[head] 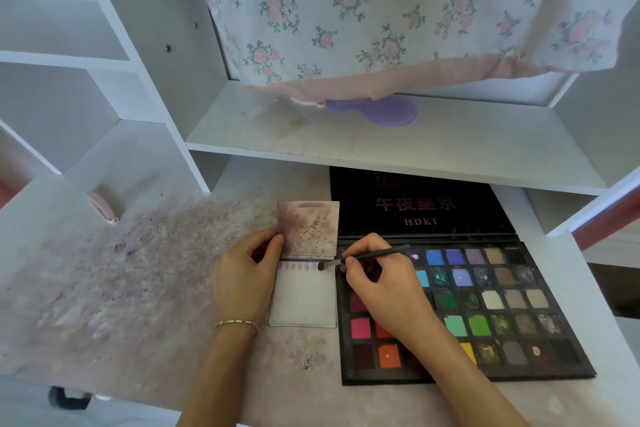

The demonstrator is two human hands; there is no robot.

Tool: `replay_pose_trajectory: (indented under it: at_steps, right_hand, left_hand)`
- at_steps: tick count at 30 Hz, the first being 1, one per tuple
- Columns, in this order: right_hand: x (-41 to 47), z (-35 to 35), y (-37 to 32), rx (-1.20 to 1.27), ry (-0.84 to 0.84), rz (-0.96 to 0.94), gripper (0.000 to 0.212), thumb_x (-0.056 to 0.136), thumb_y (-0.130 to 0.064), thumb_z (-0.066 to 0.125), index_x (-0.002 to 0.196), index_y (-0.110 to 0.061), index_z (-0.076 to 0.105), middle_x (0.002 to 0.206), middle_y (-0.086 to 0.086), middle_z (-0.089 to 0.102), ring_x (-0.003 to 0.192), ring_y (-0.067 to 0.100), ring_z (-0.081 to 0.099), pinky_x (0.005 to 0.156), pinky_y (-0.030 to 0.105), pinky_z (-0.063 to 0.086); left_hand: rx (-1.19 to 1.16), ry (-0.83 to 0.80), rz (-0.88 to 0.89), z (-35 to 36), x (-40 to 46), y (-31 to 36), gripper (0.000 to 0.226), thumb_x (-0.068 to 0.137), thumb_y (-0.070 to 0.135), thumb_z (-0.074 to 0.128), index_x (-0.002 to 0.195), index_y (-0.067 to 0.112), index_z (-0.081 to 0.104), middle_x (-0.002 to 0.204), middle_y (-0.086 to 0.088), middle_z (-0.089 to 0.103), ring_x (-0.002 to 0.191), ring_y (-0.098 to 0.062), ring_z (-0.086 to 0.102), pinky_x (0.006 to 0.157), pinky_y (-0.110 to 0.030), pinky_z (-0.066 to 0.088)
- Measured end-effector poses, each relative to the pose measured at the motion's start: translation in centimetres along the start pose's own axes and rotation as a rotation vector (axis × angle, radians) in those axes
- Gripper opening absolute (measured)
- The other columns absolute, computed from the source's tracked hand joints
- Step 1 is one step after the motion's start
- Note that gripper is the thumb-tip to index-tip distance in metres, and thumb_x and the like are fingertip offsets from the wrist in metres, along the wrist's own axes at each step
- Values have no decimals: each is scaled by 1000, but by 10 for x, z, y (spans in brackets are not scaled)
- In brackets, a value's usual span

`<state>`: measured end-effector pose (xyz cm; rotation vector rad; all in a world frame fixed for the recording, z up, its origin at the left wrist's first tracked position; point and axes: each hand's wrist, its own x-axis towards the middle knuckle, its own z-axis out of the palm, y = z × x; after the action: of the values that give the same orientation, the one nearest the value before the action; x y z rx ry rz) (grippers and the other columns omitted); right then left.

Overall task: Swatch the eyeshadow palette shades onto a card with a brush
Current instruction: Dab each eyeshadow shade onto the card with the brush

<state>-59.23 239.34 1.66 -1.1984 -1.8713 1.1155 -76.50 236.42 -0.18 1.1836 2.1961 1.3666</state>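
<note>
Right hand [381,284] pinches the brush [367,256], tip on the card [304,298]. Left hand [242,274] grips the card's flap beside the palette [485,308].

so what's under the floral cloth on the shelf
A purple hand mirror lies on the shelf, its pink handle end tucked beneath the cloth hem. Anything farther back is covered.

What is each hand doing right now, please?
Left hand: pinching the stained card.
Right hand: gripping the brush, tip on the white card.
</note>
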Motion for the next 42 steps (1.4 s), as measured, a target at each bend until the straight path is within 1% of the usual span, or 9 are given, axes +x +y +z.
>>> replay_pose_trajectory:
  at_steps: [4,8,12,15,31,35,38,40,42]
  right_hand:
    - [0,0,-1,-5,9,-5,20,85,-13,56,74,-30,52,62,-2,58,58,9,53,49,14,42]
    - [0,0,-1,0,1,1,18,85,-14,55,75,-28,53,66,0,60,64,12,55,54,20,45]
    - [0,0,-1,-3,-2,2,17,85,-13,56,75,-27,53,66,-1,60,63,9,55,52,18,45]
    - [0,-1,-1,0,-17,8,14,85,-13,55,76,-24,54,69,2,62,66,13,56,57,24,47]
    - [0,0,0,5,-13,11,13,84,-14,56,77,-25,55,70,-1,62,69,11,56,60,26,48]
    - [1,0,0,60,58,-18,16,84,-11,56,77,-25,56,69,-2,62,65,9,57,57,22,49]
    - [1,-3,-1,162,172,-22,21,86,-7,56,78,-27,57,72,-3,63,65,10,58,55,19,47]
    - [1,-6,-3,211,275,-26,24,86,-6,55,78,-29,58,72,-1,64,68,15,60,60,25,50]
    - [-1,-12,-5,247,345,-49,26,86,-5,55,80,-31,60,76,-1,67,74,14,63,65,22,52]
  left_hand:
    - [-1,7,1,0,0,0,12,81,17,65,91,18,73,81,15,63,71,11,52,65,-9,37]
    - [0,9,-1,0,0,0,11,81,17,65,90,18,73,78,18,61,70,12,51,64,-8,36]
    - [-10,12,-9,0,0,0,11,81,18,66,89,19,73,77,17,62,70,11,53,63,-9,38]
    - [6,7,-6,-1,-1,0,11,82,18,65,90,19,73,76,19,60,69,11,52,63,-8,37]
    - [10,8,-19,-1,-1,1,12,82,20,65,91,20,73,78,20,59,71,8,54,64,-8,37]
    - [28,7,-10,0,0,0,13,82,21,65,93,22,72,81,18,61,69,13,50,63,-5,34]
    - [27,10,-7,0,-1,-1,12,82,22,65,91,23,73,75,25,57,68,15,49,62,-6,34]
    - [16,17,-17,0,0,-1,11,81,22,66,89,23,73,72,29,55,68,15,50,62,-7,35]
    - [8,20,-21,-1,0,0,10,81,21,66,88,23,73,72,26,57,68,13,52,62,-8,36]
